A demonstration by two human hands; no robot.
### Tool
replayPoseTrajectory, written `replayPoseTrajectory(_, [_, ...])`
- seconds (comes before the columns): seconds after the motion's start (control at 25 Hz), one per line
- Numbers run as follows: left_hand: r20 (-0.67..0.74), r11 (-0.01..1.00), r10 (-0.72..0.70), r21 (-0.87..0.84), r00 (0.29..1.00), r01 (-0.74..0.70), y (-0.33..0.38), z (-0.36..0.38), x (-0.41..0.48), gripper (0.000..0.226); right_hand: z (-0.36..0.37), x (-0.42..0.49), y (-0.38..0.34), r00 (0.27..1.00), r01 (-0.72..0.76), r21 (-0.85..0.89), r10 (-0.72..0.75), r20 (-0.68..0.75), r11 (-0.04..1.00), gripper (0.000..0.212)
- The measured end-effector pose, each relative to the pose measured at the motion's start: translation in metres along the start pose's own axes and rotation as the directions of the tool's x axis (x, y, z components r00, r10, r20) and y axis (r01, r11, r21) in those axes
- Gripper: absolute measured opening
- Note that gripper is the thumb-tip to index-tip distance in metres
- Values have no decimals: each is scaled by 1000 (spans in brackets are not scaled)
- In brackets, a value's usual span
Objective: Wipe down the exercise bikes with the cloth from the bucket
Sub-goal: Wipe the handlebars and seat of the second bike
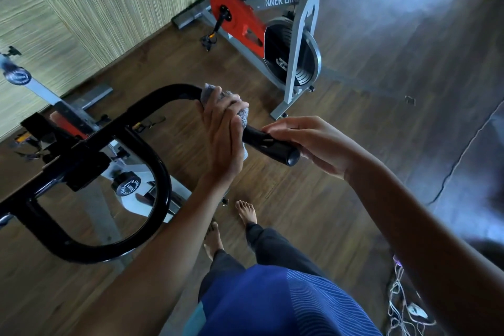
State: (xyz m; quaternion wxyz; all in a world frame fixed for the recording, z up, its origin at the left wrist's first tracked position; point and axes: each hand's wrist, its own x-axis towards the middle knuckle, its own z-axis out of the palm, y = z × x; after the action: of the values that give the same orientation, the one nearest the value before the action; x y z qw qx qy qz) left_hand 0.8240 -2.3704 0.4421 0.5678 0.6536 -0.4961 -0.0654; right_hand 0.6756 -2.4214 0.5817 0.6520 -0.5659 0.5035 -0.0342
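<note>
Blue shirt (272, 303), bare feet (245, 211) on wood floor (354, 123). White cable tangle (403, 305) on floor at right. Left grip (221, 131) clenched round grey cloth (243, 116), cloth wrapped on black handlebar (272, 144) of near bike. Right grip (308, 142) grasping handlebar end, just beside cloth. Beyond: second bike (298, 49), red cover, grey frame, standing near striped wall (95, 3).

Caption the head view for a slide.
Left hand wraps grey cloth around black handlebar while right hand grips its end.
</note>
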Motion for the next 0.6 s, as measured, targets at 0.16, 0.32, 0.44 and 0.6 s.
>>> replayPoseTrajectory(0.16, [-78, 984, -100, -155, 992, 87, 33, 9, -22, 41, -9, -6, 1, 999, 21, 31, -22, 39, 999, 21])
replayPoseTrajectory(0.32, [-108, 940, -182, -311, 977, 141, 62, 16, -36, 38, -3, -8, 2, 998, 51, 29, -49, -44, 998, 19])
replayPoseTrajectory(0.44, [-127, 916, -221, -368, 967, 161, 81, 17, -43, 36, 2, -13, 5, 989, 67, 79, -55, -141, 995, 12])
replayPoseTrajectory(0.6, [-129, 905, -264, -375, 956, 200, 101, 21, -49, 37, 6, -23, 8, 981, 69, 206, -28, -192, 976, 5])
